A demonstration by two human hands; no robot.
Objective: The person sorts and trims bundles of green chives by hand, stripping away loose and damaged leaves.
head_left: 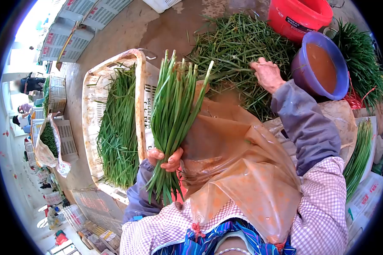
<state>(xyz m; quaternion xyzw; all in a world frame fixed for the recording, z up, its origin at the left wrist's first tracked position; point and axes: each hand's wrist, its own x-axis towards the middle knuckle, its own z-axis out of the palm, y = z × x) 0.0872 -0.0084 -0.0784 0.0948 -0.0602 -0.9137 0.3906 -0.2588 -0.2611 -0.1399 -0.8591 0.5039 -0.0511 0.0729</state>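
Note:
A bundle of long green stalks stands upright in my left hand, whose fingers wrap round its lower leafy part; the pale cut ends point away from me. My right hand reaches out over a loose heap of green leaves, fingers apart and slightly bent, nothing visible between them. Left of the bundle, a white plastic crate holds more green stalks. A brown plastic apron covers my lap.
A purple basin of brownish water and a red bucket stand at the right. Beyond them lie more green bunches. More stalks lie at the lower right. Stacked crates and other people are at the far left.

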